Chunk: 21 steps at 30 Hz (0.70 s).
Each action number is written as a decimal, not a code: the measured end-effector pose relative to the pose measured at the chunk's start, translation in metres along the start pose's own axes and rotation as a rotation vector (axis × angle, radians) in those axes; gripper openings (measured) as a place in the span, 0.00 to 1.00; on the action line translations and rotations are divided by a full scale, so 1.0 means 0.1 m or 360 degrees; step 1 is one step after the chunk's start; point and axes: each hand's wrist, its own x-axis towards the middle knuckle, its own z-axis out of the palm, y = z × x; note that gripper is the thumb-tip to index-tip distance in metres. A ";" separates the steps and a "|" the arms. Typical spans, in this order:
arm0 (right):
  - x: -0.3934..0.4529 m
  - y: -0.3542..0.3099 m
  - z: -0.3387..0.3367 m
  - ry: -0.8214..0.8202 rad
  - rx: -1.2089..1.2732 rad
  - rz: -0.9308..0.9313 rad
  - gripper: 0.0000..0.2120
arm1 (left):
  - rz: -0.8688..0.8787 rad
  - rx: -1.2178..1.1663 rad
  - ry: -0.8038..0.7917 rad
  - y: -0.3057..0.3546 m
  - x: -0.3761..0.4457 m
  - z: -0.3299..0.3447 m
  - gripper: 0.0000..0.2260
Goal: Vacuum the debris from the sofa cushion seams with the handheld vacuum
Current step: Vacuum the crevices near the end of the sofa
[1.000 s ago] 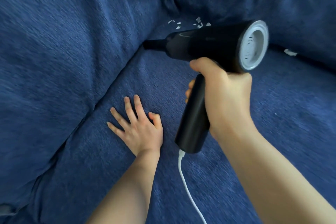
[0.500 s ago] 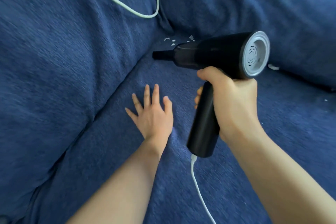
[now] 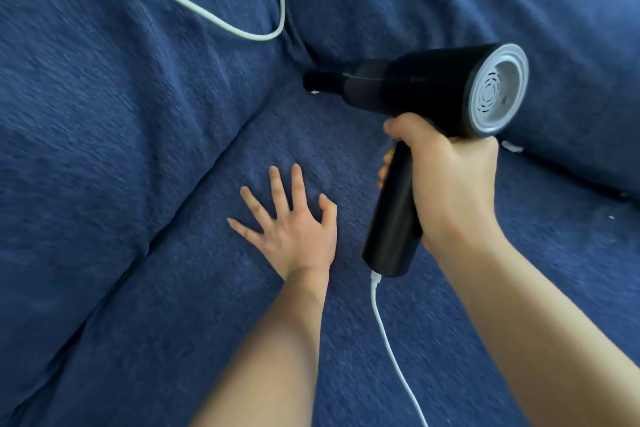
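Right hand: your right hand (image 3: 450, 184) has its fingers clamped round the handle of the handheld vacuum (image 3: 426, 87).
Left hand: your left hand (image 3: 294, 229) lies flat on the seat cushion (image 3: 207, 288), fingers spread apart, holding nothing.
Nozzle: the nozzle (image 3: 320, 81) sits at the back corner of the seat cushion, where the seams meet; one white scrap (image 3: 314, 91) lies just under its tip.
Missed bits: white debris (image 3: 512, 147) lies at the seam under the back cushion, right of the vacuum.
Risk: the cord (image 3: 391, 347) trails across the seat; a long sweep may snag it.
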 end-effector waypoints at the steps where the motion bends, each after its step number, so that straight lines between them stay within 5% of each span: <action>1: 0.00 -0.01 -0.02 0.0017 -0.0008 -0.0008 0.09 | 0.0000 -0.0001 0.0014 0.00 0.00 0.01 0.29; 12: -0.16 -0.05 -0.40 -0.0084 -0.0164 -0.0101 0.06 | 0.0013 0.0016 0.0039 0.00 0.00 0.06 0.28; 21: -0.16 -0.11 -0.46 -0.0043 -0.0755 -0.0603 0.11 | 0.0012 0.0014 0.0031 -0.01 -0.01 0.06 0.28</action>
